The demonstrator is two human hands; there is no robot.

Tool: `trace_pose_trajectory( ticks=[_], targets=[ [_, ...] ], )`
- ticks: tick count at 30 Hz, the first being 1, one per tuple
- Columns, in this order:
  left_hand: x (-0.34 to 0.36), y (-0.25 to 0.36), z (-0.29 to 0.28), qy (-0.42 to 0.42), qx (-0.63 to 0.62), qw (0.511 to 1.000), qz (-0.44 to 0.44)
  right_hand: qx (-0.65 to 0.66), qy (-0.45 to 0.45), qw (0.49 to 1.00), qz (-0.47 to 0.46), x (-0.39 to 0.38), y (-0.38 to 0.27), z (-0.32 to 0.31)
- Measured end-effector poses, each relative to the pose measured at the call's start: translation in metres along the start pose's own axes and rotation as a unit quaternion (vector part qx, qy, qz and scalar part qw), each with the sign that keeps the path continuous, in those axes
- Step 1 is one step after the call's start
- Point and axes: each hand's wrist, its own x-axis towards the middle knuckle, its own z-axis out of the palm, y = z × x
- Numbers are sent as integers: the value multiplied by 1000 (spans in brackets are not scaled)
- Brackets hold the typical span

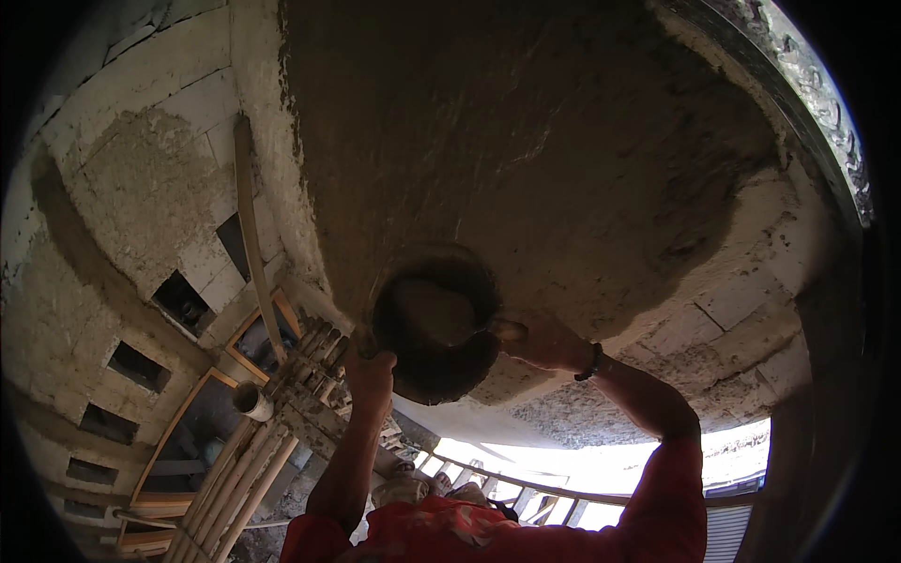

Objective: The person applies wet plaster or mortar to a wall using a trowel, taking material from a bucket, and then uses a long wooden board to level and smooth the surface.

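A round, dark mortar pan [441,383] is held up in front of the wall, with a lump of grey-brown mortar [436,310] in it. My left hand [371,371] is closed on the pan's left side, thumb up, its fingers partly hidden. On the right side, my right hand [554,343] wraps round a short, thick handle [508,329] that meets the rim; whether it is part of the pan or a separate tool, I cannot tell. Behind and above the pan spreads wet, dark plaster [526,159].
Bare blocks [741,305] border the plaster at right. At left stands a block wall [150,197] with several square openings and a leaning wooden board [251,216]. Below it are bundled poles [249,479] and a whitish bucket [251,401]. A ladder-like railing [526,493] crosses the bright opening.
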Motion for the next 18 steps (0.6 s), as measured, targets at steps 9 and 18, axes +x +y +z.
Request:
trace_pose_trajectory(
  ticks=[9,18],
  targets=[
    [-10,26,-23,61,-33,997,24,29,39,997,-61,-32,-118,-158],
    [-47,16,-24,72,-15,997,15,104,281,951,-73,-21,-45,-254]
  ],
)
